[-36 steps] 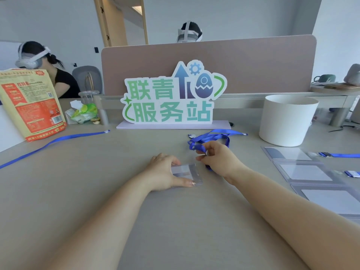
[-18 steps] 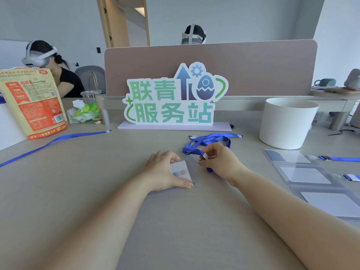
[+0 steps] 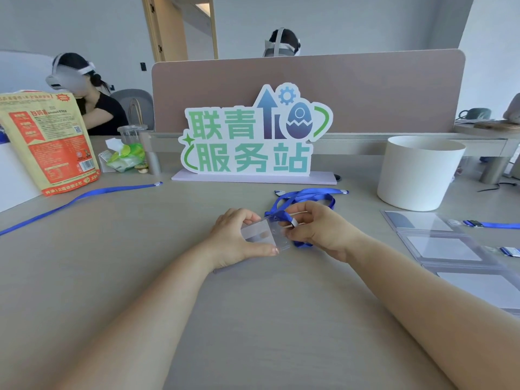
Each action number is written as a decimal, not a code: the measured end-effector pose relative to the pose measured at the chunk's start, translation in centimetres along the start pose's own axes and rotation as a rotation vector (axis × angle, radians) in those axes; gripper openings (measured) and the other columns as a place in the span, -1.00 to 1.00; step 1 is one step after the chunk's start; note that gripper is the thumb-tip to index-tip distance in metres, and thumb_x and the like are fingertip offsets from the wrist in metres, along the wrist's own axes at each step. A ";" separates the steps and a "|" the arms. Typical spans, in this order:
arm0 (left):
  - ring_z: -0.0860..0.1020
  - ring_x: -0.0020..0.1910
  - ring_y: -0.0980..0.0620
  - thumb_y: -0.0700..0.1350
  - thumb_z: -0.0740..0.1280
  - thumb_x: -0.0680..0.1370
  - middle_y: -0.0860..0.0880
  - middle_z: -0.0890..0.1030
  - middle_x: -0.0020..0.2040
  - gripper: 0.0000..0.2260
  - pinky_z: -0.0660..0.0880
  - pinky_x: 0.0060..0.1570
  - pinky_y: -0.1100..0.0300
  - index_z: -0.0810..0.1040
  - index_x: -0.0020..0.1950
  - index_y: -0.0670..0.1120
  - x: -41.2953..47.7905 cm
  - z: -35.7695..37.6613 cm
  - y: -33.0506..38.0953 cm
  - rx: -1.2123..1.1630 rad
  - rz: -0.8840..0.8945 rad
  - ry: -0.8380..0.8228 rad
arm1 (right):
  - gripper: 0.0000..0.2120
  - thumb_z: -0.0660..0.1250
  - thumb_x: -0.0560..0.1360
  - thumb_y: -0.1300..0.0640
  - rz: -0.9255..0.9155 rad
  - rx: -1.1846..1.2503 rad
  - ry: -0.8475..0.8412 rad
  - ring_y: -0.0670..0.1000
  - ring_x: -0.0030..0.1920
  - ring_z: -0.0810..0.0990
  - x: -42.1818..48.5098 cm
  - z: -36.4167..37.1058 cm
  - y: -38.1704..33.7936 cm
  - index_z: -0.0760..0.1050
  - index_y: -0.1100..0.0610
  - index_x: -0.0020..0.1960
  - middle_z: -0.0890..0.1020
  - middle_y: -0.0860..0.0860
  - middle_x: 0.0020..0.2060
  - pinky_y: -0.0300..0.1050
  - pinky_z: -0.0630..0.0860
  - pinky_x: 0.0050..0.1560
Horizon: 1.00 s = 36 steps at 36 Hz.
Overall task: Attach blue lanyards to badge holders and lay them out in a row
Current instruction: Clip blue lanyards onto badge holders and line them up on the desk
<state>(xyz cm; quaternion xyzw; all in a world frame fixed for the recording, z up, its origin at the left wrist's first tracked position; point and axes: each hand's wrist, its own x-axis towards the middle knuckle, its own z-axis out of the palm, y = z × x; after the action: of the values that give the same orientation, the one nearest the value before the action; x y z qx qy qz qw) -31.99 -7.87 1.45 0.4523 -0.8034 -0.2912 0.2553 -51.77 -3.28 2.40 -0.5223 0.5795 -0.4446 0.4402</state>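
My left hand (image 3: 235, 237) grips a clear badge holder (image 3: 263, 236), tilted up off the table at the centre. My right hand (image 3: 318, 229) pinches the clip end of a blue lanyard (image 3: 305, 197) right at the holder's right edge. The lanyard's loops lie bunched on the table behind my right hand. Three more badge holders (image 3: 444, 246) lie in a row at the right, with blue lanyard ends (image 3: 492, 224) beside them. Another blue lanyard (image 3: 76, 199) stretches across the table at the left.
A white round tub (image 3: 419, 171) stands at the back right. A green and blue standing sign (image 3: 253, 139) stands behind my hands. At the back left are an orange snack bag (image 3: 50, 142) and a plastic cup (image 3: 132, 136). Two people with headsets sit beyond the divider.
My left hand has lifted and tilted the badge holder off the table. My right hand has brought the lanyard clip up to the holder's edge.
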 end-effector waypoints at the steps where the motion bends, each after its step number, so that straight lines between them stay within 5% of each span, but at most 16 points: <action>1: 0.37 0.18 0.14 0.36 0.43 -0.01 0.23 0.37 0.09 -0.29 0.39 0.19 0.18 0.42 0.08 0.18 0.0 0.0 0.0 -0.012 0.003 0.000 | -0.54 0.44 0.33 0.34 0.000 0.043 -0.012 0.10 0.04 0.63 0.0 0.0 0.0 0.46 0.14 0.20 0.66 0.10 0.00 0.04 0.50 0.21; 4: 0.37 0.18 0.16 0.35 0.43 0.01 0.20 0.39 0.11 -0.30 0.37 0.16 0.23 0.44 0.09 0.16 0.0 -0.1 -0.1 -0.055 0.018 -0.002 | -0.60 0.38 0.38 0.43 -0.002 0.145 -0.031 0.12 0.07 0.61 -0.1 -0.2 0.1 0.47 0.20 0.18 0.67 0.08 -0.05 0.03 0.49 0.19; 8: 0.37 0.18 0.17 0.35 0.43 0.01 0.17 0.40 0.14 -0.30 0.36 0.17 0.23 0.45 0.10 0.16 0.0 -0.1 0.0 -0.083 0.026 -0.014 | -0.60 0.26 0.43 0.51 0.010 0.310 -0.042 0.06 -0.01 0.64 -0.3 -0.5 -0.3 0.43 0.21 0.20 0.63 0.13 -0.06 -0.15 0.39 -0.19; 16: 0.36 0.20 0.19 0.34 0.43 0.02 0.16 0.39 0.17 -0.36 0.31 0.15 0.28 0.42 0.06 0.22 -0.1 0.0 0.0 -0.146 0.026 -0.053 | -0.59 0.23 0.46 0.50 0.035 0.435 -0.112 0.03 -0.02 0.67 0.1 -0.7 0.2 0.41 0.21 0.25 0.62 0.13 -0.04 -0.17 0.55 0.06; 22: 0.35 0.19 0.18 0.34 0.41 0.02 0.17 0.39 0.15 -0.38 0.30 0.11 0.28 0.42 0.03 0.22 -0.1 -0.1 0.1 -0.170 0.032 -0.042 | -0.65 0.22 0.48 0.48 0.041 0.574 -0.094 0.03 -0.06 0.68 0.0 -0.7 -0.1 0.44 0.21 0.21 0.65 0.14 -0.08 -0.25 0.61 -0.13; 29: 0.35 0.15 0.20 0.35 0.40 0.02 0.16 0.39 0.14 -0.38 0.29 -0.01 0.41 0.40 0.02 0.22 -0.1 -0.1 0.2 -0.174 0.056 -0.012 | -0.64 0.21 0.49 0.48 0.037 0.667 -0.071 -0.01 -0.15 0.69 -0.3 -0.4 -0.2 0.43 0.21 0.23 0.68 0.11 -0.18 -0.27 0.61 -0.16; 36: 0.35 0.17 0.20 0.34 0.41 0.03 0.18 0.38 0.13 -0.31 0.31 0.08 0.32 0.41 0.10 0.15 -0.1 -0.1 0.2 -0.182 0.060 0.012 | -0.66 0.20 0.48 0.49 0.052 0.730 -0.077 0.00 -0.13 0.68 -0.5 0.0 -0.5 0.43 0.22 0.19 0.67 0.11 -0.16 -0.25 0.62 -0.16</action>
<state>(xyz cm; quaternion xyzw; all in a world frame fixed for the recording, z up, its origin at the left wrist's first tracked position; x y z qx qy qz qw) -32.01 -7.75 1.69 0.4045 -0.7852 -0.3527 0.3089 -51.66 -2.80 2.91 -0.3322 0.3790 -0.5907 0.6301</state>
